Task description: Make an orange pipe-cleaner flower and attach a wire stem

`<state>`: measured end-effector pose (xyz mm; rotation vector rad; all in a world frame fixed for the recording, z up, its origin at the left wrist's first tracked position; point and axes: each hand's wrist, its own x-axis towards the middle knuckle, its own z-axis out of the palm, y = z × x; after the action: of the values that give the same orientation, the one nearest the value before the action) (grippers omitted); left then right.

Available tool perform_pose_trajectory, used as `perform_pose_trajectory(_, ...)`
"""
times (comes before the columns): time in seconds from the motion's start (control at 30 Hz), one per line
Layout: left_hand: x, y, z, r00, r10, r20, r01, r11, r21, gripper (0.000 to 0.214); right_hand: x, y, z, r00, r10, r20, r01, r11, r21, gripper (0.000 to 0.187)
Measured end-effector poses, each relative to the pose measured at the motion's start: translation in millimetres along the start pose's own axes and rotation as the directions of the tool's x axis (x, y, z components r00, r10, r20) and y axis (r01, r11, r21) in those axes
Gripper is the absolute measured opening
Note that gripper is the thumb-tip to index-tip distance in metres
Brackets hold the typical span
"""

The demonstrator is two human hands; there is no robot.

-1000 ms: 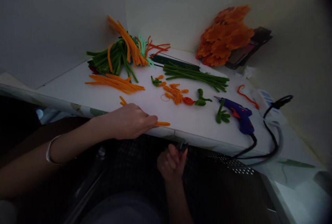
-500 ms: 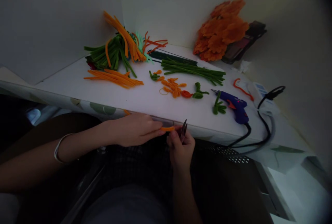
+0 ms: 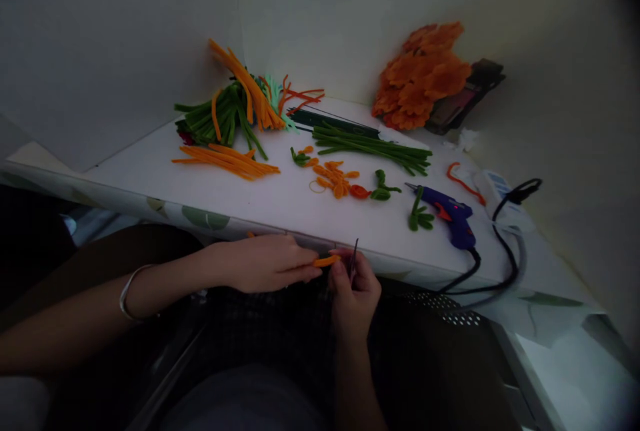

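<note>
My left hand (image 3: 277, 263) is closed on an orange pipe cleaner (image 3: 325, 261), and a short piece of it shows between my two hands. Facing it, my right hand (image 3: 357, 294) pinches the other end of that piece. The same hand also grips a small pair of scissors (image 3: 354, 259), its thin dark blades pointing up and its handles hidden in the palm. Both hands are just in front of the table's near edge. Beyond them lie small orange pipe-cleaner loops (image 3: 335, 178), a red-orange coil (image 3: 359, 192) and green leaf-like shapes (image 3: 421, 216).
A blue glue gun (image 3: 450, 211) lies on the right, its cord running past a white power strip (image 3: 497, 191). Orange pipe cleaners (image 3: 227, 161) and green ones (image 3: 373, 144) are in bundles on the white table (image 3: 280, 208). Orange fabric-like flowers (image 3: 420, 81) stand at the back right.
The view has tilted, so the table sits lower in it. The scissors' blades, spread a little before, now look like one thin line. Both hands keep their hold.
</note>
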<state>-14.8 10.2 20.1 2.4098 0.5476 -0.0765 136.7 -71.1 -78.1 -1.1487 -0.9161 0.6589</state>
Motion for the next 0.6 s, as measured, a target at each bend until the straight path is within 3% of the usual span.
perform_pose_trajectory(0.13,-2,-2,-6.0,0.999,-0.035,0.015,0.036,0.999,-0.03,0.034,11,-7,2,0.989,-0.147,0.015,0.147,0.98,-0.137,0.01)
perform_pose_trajectory(0.27,-5,-9,-17.8,0.999,-0.007,0.031,0.01,0.995,-0.101,0.032,33,-21,10,0.961,-0.219,0.167,0.253,0.943,-0.218,0.002)
perform_pose_trajectory(0.43,-14,-24,-37.0,0.998,-0.063,-0.015,0.061,0.992,-0.109,0.033,63,-42,20,0.905,-0.173,0.388,0.302,0.904,-0.302,0.007)
perform_pose_trajectory(0.6,-37,-47,-66.4,0.984,-0.148,-0.1,0.147,0.989,-0.017,0.031,88,-42,23,0.928,-0.114,0.355,0.261,0.878,-0.402,0.009)
